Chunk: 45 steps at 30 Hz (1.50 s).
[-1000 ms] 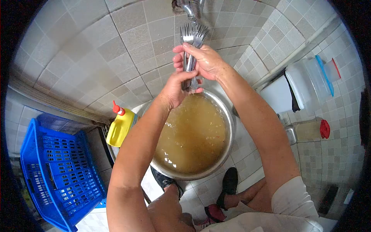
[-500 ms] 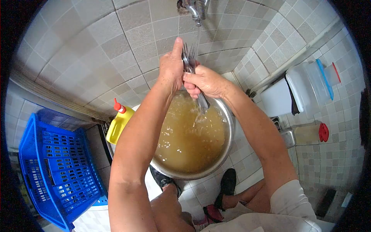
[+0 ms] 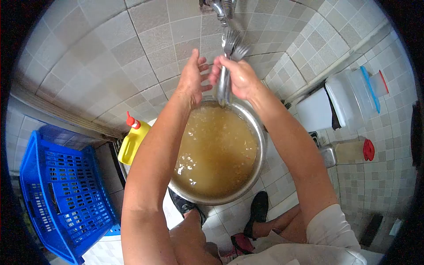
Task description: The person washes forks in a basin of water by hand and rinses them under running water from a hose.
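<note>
Several metal forks are bunched in my right hand, tines up, right under the tap. Water runs from the tap onto the tines, which are blurred by motion. My left hand is just left of the forks, its fingers spread and apart from them. Below both hands stands a wide metal basin filled with cloudy brownish water.
A yellow bottle with a red cap stands left of the basin, partly behind my left forearm. A blue slotted basket is at the far left. Clear containers and a red-lidded jar are at the right.
The forks have moved up under the tap in my right hand. My left hand was against them and is now apart, with its fingers spread.
</note>
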Motion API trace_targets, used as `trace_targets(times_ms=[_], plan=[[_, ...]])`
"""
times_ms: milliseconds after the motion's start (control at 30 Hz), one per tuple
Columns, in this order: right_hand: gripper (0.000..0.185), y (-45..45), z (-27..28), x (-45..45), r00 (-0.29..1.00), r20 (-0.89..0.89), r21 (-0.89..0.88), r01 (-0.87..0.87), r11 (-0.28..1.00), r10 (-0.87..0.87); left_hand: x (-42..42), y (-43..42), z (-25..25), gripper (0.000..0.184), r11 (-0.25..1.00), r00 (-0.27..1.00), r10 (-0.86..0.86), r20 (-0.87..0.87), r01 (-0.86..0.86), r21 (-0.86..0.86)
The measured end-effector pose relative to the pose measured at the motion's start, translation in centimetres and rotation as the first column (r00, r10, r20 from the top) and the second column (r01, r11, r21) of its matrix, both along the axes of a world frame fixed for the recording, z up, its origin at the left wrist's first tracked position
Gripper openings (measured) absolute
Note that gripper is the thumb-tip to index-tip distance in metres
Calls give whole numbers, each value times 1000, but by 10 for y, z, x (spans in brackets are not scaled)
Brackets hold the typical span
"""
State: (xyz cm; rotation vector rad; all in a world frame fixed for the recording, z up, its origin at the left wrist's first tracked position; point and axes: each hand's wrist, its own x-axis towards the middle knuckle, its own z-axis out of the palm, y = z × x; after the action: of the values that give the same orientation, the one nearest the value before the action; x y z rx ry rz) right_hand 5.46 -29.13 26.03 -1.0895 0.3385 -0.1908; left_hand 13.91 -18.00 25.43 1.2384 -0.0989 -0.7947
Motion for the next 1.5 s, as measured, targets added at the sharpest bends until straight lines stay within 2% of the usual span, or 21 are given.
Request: trace_targets(times_ms=[100,167,200,267,300,333,433,467,567,700,767,800,833,900,933,967,1067,1133,1267,1433,1500], plan=[[27,2,12,14,991,82,-31,106,994,-103,-9,-2,5,64,994,990,-104,-91,100,-51],[26,2,15,15,998,48,-333,43,942,-28,-9,-5,12,54,999,968,53,244,-51,-15],[26,4,14,12,998,51,-333,46,942,-30,-14,-6,28,49,971,939,226,260,-195,-141],[25,10,9,2,998,-49,-273,27,962,-42,4,-14,36,45,905,436,417,798,-284,-317],[26,13,6,-3,994,-102,-243,20,970,-46,7,-14,52,45,890,281,435,856,-281,-360],[27,16,3,-7,990,-107,-211,67,975,-92,7,-12,76,44,875,120,445,887,-270,-402],[27,17,-3,-21,992,-97,-184,57,981,-76,0,-9,123,49,948,20,271,962,-180,-263],[27,16,-4,-25,991,-105,-188,61,980,-81,2,-14,131,40,947,-109,253,961,-178,-269],[29,17,-4,-35,991,-129,-194,15,981,-41,6,-14,148,36,967,-106,36,994,-246,-61],[33,17,-10,-47,982,-189,-444,-110,889,27,6,-28,142,26,887,-200,119,973,-418,-194],[32,18,-13,-51,981,70,-218,-164,962,183,10,-25,141,23,899,-186,125,975,-393,-191],[30,17,-16,-57,966,52,-95,-247,964,253,10,-21,138,23,909,-157,147,977,-368,-196],[30,20,-23,-59,966,48,-88,-248,965,253,10,-16,135,22,916,-129,170,977,-345,-205],[31,30,-44,-64,962,-237,-499,-243,832,139,6,-2,121,22,923,-186,191,964,-301,-241],[31,36,-50,-69,964,-218,-315,-216,924,151,-1,7,106,26,930,-141,238,961,-254,-268],[31,38,-55,-75,963,-225,-305,-217,927,151,-8,20,88,36,933,-86,278,957,-214,-290],[31,47,-61,-88,985,-99,-349,-168,922,142,-38,78,31,37,983,132,-33,991,-173,56],[29,55,-58,-93,980,-169,-526,-179,831,104,-66,105,1,36,978,343,-160,926,-70,195],[29,66,-85,-104,999,-40,-545,-35,838,16,-108,130,-56,51,930,618,-333,712,92,355],[34,101,-90,-108,1000,-11,-110,-2,994,1,-140,132,-101,72,879,648,-442,620,175,444],[41,119,-87,-107,987,-150,-126,35,991,-54,-146,133,-104,68,871,724,-453,520,232,434]])
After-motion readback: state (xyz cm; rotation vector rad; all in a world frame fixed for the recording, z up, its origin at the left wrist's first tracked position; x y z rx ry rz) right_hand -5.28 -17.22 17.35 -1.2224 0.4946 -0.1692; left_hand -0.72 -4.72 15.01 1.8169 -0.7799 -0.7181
